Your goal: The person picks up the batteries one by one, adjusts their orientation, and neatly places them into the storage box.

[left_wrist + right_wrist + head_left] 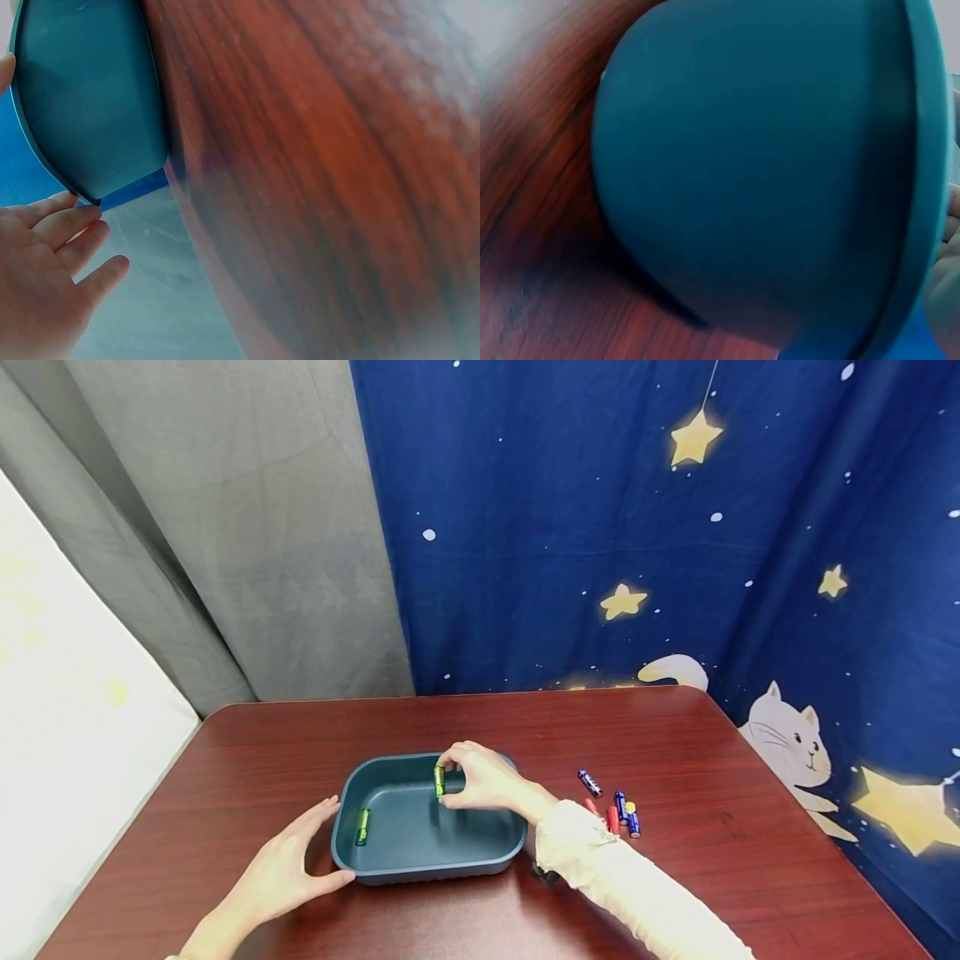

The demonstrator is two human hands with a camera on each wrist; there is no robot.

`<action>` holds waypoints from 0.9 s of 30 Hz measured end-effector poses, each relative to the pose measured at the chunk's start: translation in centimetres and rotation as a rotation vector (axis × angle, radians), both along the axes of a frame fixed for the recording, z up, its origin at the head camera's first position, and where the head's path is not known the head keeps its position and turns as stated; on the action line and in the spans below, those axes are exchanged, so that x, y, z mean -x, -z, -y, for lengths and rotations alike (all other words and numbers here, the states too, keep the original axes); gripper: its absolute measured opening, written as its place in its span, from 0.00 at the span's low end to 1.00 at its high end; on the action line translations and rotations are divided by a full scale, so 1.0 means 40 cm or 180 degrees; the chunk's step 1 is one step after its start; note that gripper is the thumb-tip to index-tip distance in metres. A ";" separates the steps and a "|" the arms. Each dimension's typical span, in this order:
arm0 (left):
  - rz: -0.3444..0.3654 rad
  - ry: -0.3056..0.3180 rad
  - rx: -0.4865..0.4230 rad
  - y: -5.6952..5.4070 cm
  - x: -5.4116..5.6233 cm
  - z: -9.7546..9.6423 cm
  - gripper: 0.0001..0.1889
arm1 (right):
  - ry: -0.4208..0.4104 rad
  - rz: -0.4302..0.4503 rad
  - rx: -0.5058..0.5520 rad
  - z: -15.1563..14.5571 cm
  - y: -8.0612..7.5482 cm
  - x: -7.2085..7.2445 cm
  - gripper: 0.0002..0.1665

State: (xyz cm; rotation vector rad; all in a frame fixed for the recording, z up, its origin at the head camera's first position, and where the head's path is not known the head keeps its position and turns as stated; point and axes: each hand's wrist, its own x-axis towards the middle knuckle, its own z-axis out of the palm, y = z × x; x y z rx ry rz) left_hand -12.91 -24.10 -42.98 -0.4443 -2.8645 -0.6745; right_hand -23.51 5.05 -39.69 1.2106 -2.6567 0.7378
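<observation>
A: Your right hand (487, 779) first. Gripping?

B: Yes. You've got a green battery (439, 782) pinched between thumb and fingertips, roughly upright, over the inside of the teal tray (427, 872). Can't tell if it touches the tray's far wall.

A: Your left hand (281, 868)?

B: Holding nothing. Your fingers are extended, thumb spread away from them, framing the tray's left end. Left wrist view puts your fingertips at the rim by a corner.

A: Right wrist view?

B: Mostly the tray's outer wall, close up. It hides your grip there; use the head view.

A: Inside the tray?

B: Second green battery (363, 827), near the left wall, apart from the one you're holding.

A: Past your right forearm?

B: Loose batteries on the bench (255, 752), right of the tray: three blue batteries (590, 782), two red batteries (613, 820). Your pale sleeve (637, 881) partly covers the reds. Something dark sits under your forearm, too small to tell.

A: Background?

B: Grey curtain (247, 527) behind the bench on the left, blue curtain (540, 527) with yellow stars and a white cat (787, 739) on the right.
</observation>
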 end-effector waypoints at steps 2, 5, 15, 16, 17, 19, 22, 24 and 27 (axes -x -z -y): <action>0.0008 0.0000 -0.0005 0.000 -0.001 0.000 0.47 | -0.0031 0.0027 -0.0021 0.011 0.001 -0.003 0.24; 0.0015 -0.0001 -0.0014 0.001 -0.001 0.001 0.47 | -0.0059 0.0083 -0.0082 0.028 0.001 -0.009 0.24; 0.0045 -0.0016 -0.0016 0.003 0.000 0.003 0.48 | -0.0072 0.0124 -0.0327 0.086 0.003 -0.027 0.23; 0.0050 -0.0017 -0.0017 0.003 0.000 0.003 0.48 | -0.0074 0.0131 -0.0337 0.091 0.003 -0.029 0.24; 0.0054 -0.0018 -0.0017 0.002 -0.001 0.003 0.48 | -0.0080 0.0138 -0.0343 0.097 0.002 -0.031 0.24; 0.0064 -0.0019 -0.0015 0.001 -0.002 0.003 0.47 | -0.0092 0.0130 -0.0355 0.108 0.002 -0.035 0.24; 0.0069 -0.0018 -0.0005 -0.001 -0.003 0.002 0.47 | -0.0118 0.0112 -0.0367 0.124 0.002 -0.040 0.24; 0.0069 -0.0016 -0.0003 -0.002 -0.003 0.001 0.47 | -0.0125 0.0087 -0.0378 0.132 0.001 -0.042 0.24; 0.0058 -0.0005 -0.0008 -0.003 -0.002 0.000 0.47 | -0.0128 0.0076 -0.0401 0.144 0.001 -0.044 0.24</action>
